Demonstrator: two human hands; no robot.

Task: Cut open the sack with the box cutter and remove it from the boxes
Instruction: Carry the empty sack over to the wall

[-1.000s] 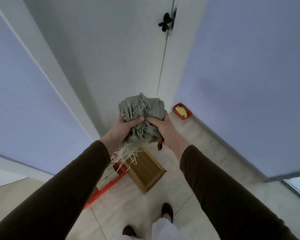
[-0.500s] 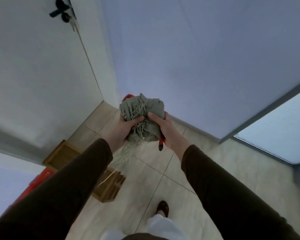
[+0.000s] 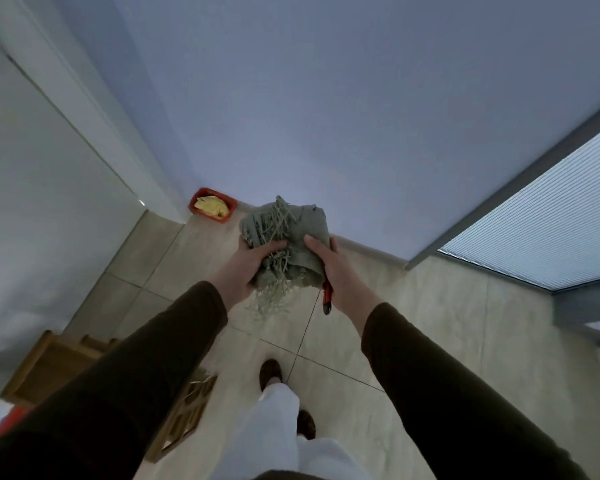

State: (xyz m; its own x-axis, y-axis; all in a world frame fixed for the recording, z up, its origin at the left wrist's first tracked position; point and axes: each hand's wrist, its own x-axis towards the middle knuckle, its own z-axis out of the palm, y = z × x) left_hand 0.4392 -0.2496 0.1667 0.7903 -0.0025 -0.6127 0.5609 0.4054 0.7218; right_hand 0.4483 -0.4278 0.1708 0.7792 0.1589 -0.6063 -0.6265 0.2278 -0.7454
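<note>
A grey-green woven sack (image 3: 291, 233) is bunched into a ball with frayed pale threads hanging from it. My left hand (image 3: 248, 263) grips its left side and my right hand (image 3: 331, 268) grips its right side, both at chest height over the floor. The red box cutter (image 3: 327, 299) pokes down from under my right palm, held against the sack. The wooden boxes (image 3: 63, 362) stand on the floor at the lower left, partly hidden behind my left sleeve.
A red tray (image 3: 195, 204) with something yellow in it sits on the floor in the wall corner ahead. A white door stands at the left, a window with a blind (image 3: 548, 237) at the right. My feet are on beige tiles (image 3: 378, 341).
The view has swung further right and forward. The boxes have slid to the lower left, and the red tray has come into sight. Both hands hold the bunched sack as before.
</note>
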